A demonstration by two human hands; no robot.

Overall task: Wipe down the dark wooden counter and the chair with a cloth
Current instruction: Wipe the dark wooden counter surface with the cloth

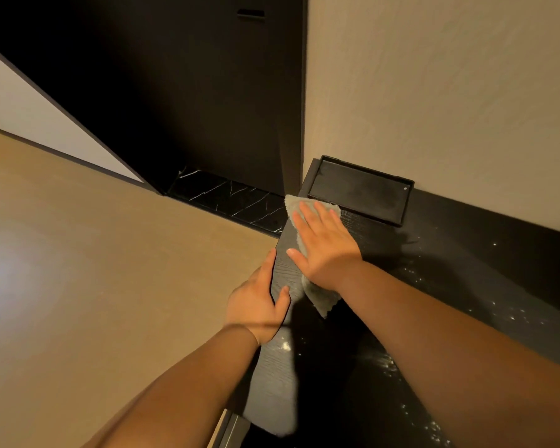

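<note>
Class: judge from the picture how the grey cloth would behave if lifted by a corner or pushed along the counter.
The cloth would likely hang limp: it lies crumpled under the right hand, its edges uneven. It probably feels light, as it looks thin. Pushed, it may bunch on the grained counter unless pressed flat.

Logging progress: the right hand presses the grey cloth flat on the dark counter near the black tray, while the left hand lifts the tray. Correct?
Not quite. The head view shows the left hand gripping the front edge of the counter, not the tray; the right hand does press the cloth flat.
</note>
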